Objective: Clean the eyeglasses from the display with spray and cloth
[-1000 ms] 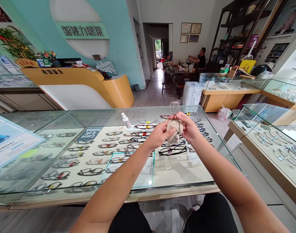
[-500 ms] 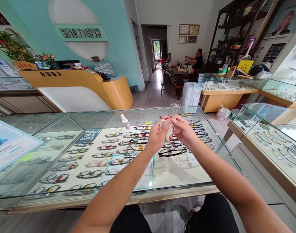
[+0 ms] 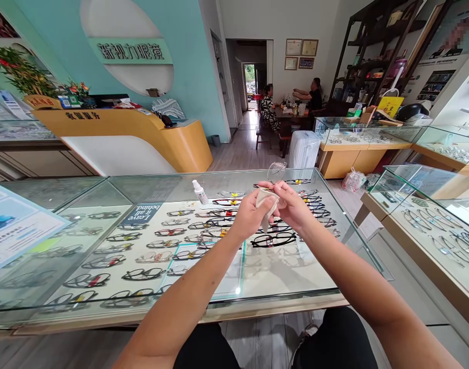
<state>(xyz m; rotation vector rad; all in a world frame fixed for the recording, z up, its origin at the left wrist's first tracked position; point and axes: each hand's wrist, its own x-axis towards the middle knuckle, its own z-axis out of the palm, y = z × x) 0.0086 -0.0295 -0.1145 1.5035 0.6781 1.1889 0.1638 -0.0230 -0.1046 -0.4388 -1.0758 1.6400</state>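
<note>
Both my hands are raised together over a glass display counter (image 3: 345, 220). My left hand (image 3: 248, 216) pinches a beige cleaning cloth (image 3: 265, 203) around a pair of clear-lens glasses (image 3: 276, 171). My right hand (image 3: 293, 206) grips the glasses from the other side, and one lens sticks up above my fingers. The rest of the frame is hidden by cloth and fingers. A black pair of glasses (image 3: 273, 239) lies on the counter glass just below my hands.
A small white spray bottle (image 3: 199, 191) stands on the counter left of my hands. Rows of eyeglass frames fill the case beneath. A leaflet (image 3: 15, 225) lies at far left. More display cases (image 3: 434, 225) stand right. Two people sit at a table (image 3: 291, 110) in the back.
The cloth, bunched and hanging between my hands a second ago, is now drawn tighter on the frame. My hands shifted slightly left and the upright lens tilted a little.
</note>
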